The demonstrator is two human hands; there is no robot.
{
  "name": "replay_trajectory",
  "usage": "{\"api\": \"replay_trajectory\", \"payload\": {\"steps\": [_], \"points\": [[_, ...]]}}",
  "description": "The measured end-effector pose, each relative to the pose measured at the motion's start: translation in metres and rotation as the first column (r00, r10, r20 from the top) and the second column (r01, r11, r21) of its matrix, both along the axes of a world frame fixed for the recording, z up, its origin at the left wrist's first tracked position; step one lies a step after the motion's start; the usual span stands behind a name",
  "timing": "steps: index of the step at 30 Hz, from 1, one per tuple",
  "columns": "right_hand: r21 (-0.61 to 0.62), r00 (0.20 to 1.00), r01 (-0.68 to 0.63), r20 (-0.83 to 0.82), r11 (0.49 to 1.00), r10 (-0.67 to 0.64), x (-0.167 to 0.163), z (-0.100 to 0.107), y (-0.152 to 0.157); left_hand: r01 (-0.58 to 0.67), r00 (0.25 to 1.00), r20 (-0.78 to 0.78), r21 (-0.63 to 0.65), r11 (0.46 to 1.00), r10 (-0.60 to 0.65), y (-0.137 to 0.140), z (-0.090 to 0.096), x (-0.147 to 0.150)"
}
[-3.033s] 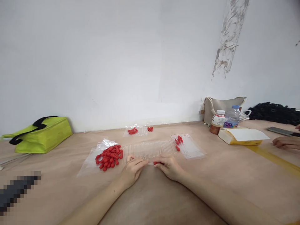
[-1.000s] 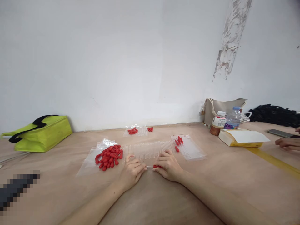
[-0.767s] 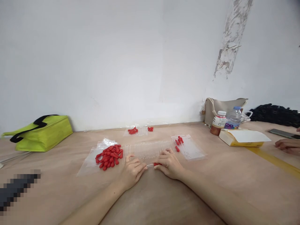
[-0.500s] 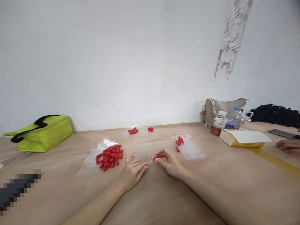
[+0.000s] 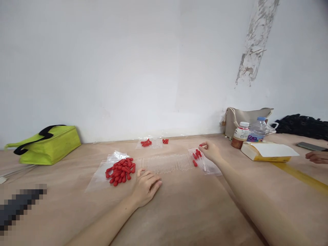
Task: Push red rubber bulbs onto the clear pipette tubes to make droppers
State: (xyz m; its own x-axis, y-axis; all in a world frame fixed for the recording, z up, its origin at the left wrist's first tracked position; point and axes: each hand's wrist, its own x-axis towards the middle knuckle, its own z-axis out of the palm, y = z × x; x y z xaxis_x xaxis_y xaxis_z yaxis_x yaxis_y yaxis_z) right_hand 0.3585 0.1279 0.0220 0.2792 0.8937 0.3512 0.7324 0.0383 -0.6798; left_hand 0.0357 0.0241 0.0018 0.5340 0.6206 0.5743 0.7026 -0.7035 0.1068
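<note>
My right hand (image 5: 210, 151) is over the clear bag (image 5: 210, 168) on the right, its fingers pinched on a dropper whose red rubber bulb (image 5: 201, 146) peeks out at the fingertips. The glass part is hard to make out. Beside these fingers, several red-bulbed droppers (image 5: 196, 155) lie on the bag. My left hand (image 5: 146, 187) rests on the table with its fingers loosely stretched and nothing visible in them. Just beyond it runs a row of thin clear glass tubes (image 5: 164, 163). To its left, a pile of red rubber bulbs (image 5: 121, 171) lies on another clear bag (image 5: 98, 176).
Against the wall lie small red bulbs (image 5: 146, 142) in clear packaging. A lime-green bag (image 5: 51, 143) stands at left. On the right are a brown drink bottle (image 5: 240, 135), a water bottle (image 5: 257, 129), a yellow-and-white box (image 5: 268, 152), a phone (image 5: 310, 146) and another person's hand (image 5: 317, 156).
My right hand has moved right and away from me with the dropper, from beside my left hand to the right-hand bag. My left hand has let go of the glass tube and stayed in place.
</note>
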Motion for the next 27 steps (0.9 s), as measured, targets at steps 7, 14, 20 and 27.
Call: {"api": "replay_trajectory", "payload": {"steps": [7, 14, 20, 27], "points": [[-0.054, 0.993, 0.069, 0.098, 0.996, -0.064, -0.001, -0.026, 0.006, 0.0, 1.0, 0.009, 0.027, 1.0, 0.0, -0.001, 0.0, 0.0], [-0.061, 0.984, 0.089, 0.159, 0.994, -0.078, 0.003, -0.033, 0.008, 0.003, 1.0, 0.005, 0.008, 1.0, -0.003, 0.0, 0.0, -0.001], [-0.048, 0.979, 0.114, 0.175, 0.992, -0.104, 0.006, -0.034, 0.005, -0.048, 0.998, 0.04, 0.036, 0.998, 0.047, 0.001, -0.001, -0.001], [-0.082, 0.982, 0.098, 0.171, 0.992, -0.083, 0.017, -0.046, 0.011, -0.111, 0.992, 0.064, 0.043, 0.993, 0.108, 0.002, -0.001, -0.003]]}}
